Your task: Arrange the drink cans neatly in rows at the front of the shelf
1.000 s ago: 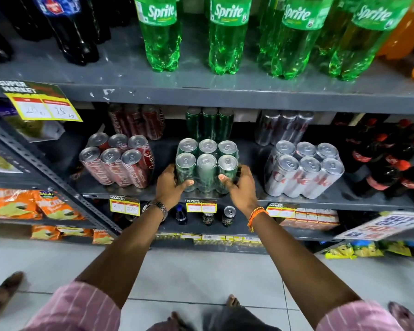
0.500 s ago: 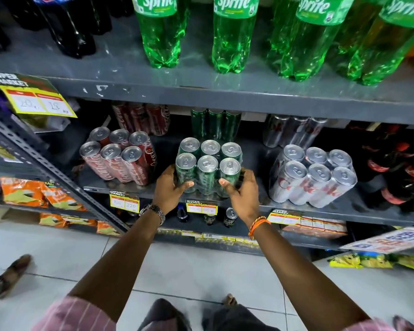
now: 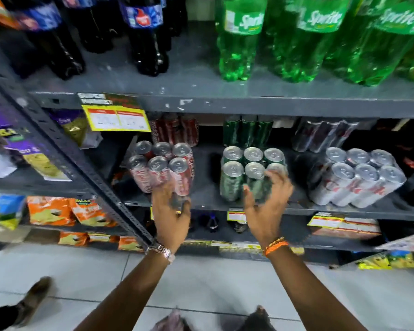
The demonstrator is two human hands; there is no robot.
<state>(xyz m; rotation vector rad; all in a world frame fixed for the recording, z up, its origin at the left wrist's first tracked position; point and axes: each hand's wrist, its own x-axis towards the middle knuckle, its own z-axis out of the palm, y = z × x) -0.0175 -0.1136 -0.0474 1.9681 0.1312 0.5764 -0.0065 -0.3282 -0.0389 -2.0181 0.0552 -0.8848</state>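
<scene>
Both hands had let go of the green cans [image 3: 251, 172], squared at the shelf [image 3: 225, 204] front; the left hand [image 3: 171, 212] hung open below the red cans [image 3: 161, 167], seemingly next, while the blurred right hand [image 3: 267, 206] looked open too.

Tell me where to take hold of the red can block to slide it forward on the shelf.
Grip the red can block low on its two outer side walls, one hand on each, coming from the front. It is a tight two-by-three cluster, tilted in view, so squeezing both flanks should move all six together. The left hand is already just in front of it, open; the right hand is by the green cans.
</scene>
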